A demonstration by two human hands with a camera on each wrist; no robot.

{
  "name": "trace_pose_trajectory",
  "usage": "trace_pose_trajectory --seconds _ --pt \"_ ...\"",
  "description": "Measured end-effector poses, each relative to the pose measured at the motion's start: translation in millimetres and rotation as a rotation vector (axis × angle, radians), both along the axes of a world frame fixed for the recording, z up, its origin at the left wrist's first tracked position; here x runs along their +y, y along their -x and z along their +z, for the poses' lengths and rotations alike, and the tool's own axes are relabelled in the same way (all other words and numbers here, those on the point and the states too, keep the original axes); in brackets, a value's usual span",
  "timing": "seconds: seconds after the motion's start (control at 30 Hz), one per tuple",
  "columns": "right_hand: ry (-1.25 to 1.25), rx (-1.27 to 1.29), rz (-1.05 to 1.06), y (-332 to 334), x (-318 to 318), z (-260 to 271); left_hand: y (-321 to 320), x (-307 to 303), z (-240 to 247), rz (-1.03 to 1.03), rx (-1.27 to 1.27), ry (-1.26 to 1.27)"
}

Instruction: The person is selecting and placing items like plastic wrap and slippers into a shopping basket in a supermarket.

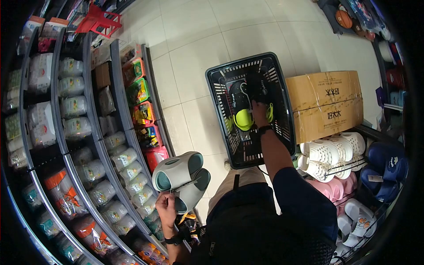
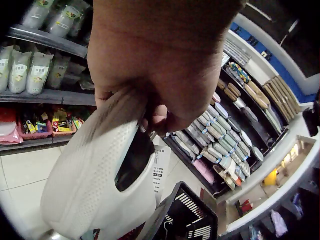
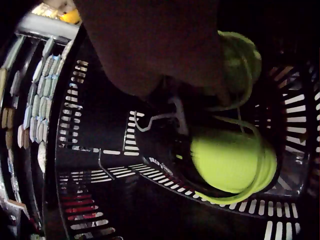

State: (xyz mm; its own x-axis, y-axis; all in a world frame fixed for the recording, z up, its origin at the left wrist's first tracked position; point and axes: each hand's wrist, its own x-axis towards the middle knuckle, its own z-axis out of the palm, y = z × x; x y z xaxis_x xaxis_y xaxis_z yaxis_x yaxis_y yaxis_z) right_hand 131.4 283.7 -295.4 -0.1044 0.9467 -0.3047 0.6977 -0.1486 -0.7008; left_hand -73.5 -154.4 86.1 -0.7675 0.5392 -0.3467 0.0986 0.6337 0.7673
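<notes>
My left hand (image 1: 166,210) pinches a pair of pale grey clogs (image 1: 174,172) with teal insides at their edge. In the left wrist view the left hand (image 2: 155,65) hangs over one pale clog (image 2: 90,170), with a white tag (image 2: 161,167) beside it. Inside the black basket (image 1: 276,66), my right hand (image 1: 261,115) grips a pair of yellow-green clogs (image 1: 243,120) near their middle. The right wrist view shows the right hand (image 3: 160,50) above the yellow-green clogs (image 3: 225,160), beside a grey hanger hook (image 3: 150,119); its fingertips are mostly hidden.
Cardboard boxes (image 1: 327,101) stand against the basket's right side. White clogs (image 1: 331,150) and other footwear fill a rack at the right. Shelves of packaged goods (image 1: 73,106) line the left. A red stool (image 1: 98,21) is at the upper left, and pale floor tiles (image 1: 190,39) lie beyond the basket.
</notes>
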Motion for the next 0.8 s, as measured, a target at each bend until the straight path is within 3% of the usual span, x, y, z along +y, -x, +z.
trace_pose_trajectory --seconds 0.1,0.17,0.3,0.33,0.4,0.43,0.5,0.53,0.6,0.67,0.7,0.73,0.77,0.8 --pt "0.122 0.179 -0.049 5 -2 8 3 -2 -2 0.055 -0.08 0.008" --pt "0.069 0.102 -0.023 0 5 -26 2 1 -3 0.032 -0.051 0.01" --pt "0.084 0.042 0.08 6 3 3 0 -1 -4 0.009 -0.009 0.037" --pt "0.085 0.042 0.08 8 -3 -10 0 -3 -4 0.009 -0.009 0.039" --pt "-0.498 0.144 -0.094 16 -21 -35 0 -4 -4 0.038 -0.03 0.02" --pt "-0.497 0.144 -0.094 9 -30 -38 0 -4 -3 0.038 -0.03 0.021" --pt "-0.166 -0.14 0.049 -13 -47 -39 1 -4 -1 0.045 -0.043 0.022" --pt "-0.165 -0.14 0.05 -20 -45 -28 1 -2 0 0.046 -0.043 0.024" --pt "0.495 -0.406 0.458 -37 -38 -7 -1 0 1 0.047 -0.02 0.015" --pt "0.491 -0.342 0.5 -53 -48 -56 -3 -4 0 0.061 -0.015 0.019" --pt "0.485 -0.278 0.536 -51 -52 -55 -3 -6 -1 0.072 -0.011 0.02" --pt "0.826 -0.044 0.235 -59 -52 -53 -3 -10 -3 0.076 -0.01 0.023" --pt "0.828 -0.045 0.239 -56 -51 -53 -3 -14 -5 0.082 -0.018 0.033" --pt "0.921 0.057 0.11 -53 -47 -57 -2 -16 -6 0.089 -0.026 0.043"
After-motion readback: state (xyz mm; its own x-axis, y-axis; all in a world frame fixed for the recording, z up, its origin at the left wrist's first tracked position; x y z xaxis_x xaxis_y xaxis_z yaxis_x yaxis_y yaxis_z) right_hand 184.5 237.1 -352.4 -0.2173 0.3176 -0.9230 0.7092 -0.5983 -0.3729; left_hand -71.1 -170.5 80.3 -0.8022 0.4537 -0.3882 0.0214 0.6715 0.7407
